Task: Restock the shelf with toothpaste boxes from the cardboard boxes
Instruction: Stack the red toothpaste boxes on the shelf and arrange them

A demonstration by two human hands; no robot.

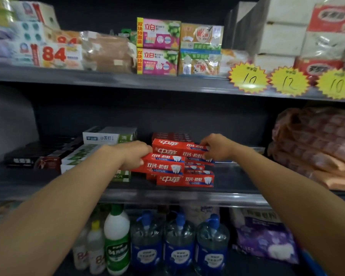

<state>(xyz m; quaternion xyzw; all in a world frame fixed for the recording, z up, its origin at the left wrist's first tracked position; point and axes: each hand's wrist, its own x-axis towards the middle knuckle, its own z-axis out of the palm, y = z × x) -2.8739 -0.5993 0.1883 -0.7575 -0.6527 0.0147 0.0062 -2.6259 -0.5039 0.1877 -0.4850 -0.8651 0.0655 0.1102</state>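
Observation:
Red toothpaste boxes (184, 179) lie stacked in the middle of the dark middle shelf (167, 196). My left hand (134, 154) grips the left end of a red toothpaste box (163, 165) that lies across the stack's front left. On the upper red box (177, 149) of the stack, my right hand (216, 147) holds the right end, fingers curled over it. No cardboard box is in view.
White-and-green toothpaste boxes (108, 136) and black boxes (40, 156) sit left of the stack. Pink wrapped packs (315, 144) fill the shelf's right end. Soap packs (157, 46) and yellow price tags (289, 80) are above; bottles (117, 240) stand below.

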